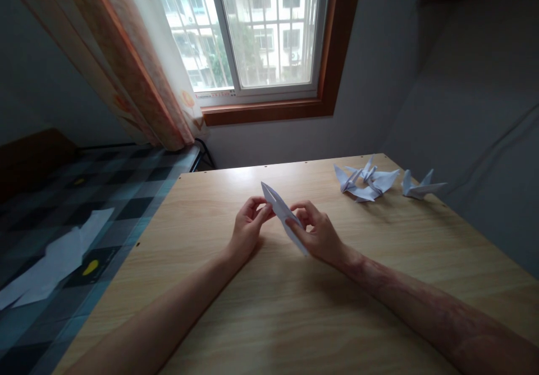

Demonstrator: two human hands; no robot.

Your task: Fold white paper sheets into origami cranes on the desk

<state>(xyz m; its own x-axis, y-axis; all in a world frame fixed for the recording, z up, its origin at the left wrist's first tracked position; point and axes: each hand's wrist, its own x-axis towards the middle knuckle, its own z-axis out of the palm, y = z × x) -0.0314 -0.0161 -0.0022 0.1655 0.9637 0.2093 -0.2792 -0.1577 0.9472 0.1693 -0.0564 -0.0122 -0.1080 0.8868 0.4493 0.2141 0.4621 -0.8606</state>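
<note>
A folded piece of white paper (281, 209), narrow and pointed at its far end, is held slantwise above the wooden table (202, 330). My left hand (249, 224) pinches its left edge between thumb and fingers, close to the upper tip. On the other side, my right hand (319, 233) grips the lower half, its thumb lying along the near face. The paper's layers part slightly near the top. Some fingertips are hidden behind the paper.
Several folded white paper cranes (370, 183) stand clustered at the table's far right, with another paper crane (421, 185) beside them. To the left, white paper sheets (59, 260) lie on a checked bed (138, 167). A window (273, 32) and curtain (138, 66) are beyond.
</note>
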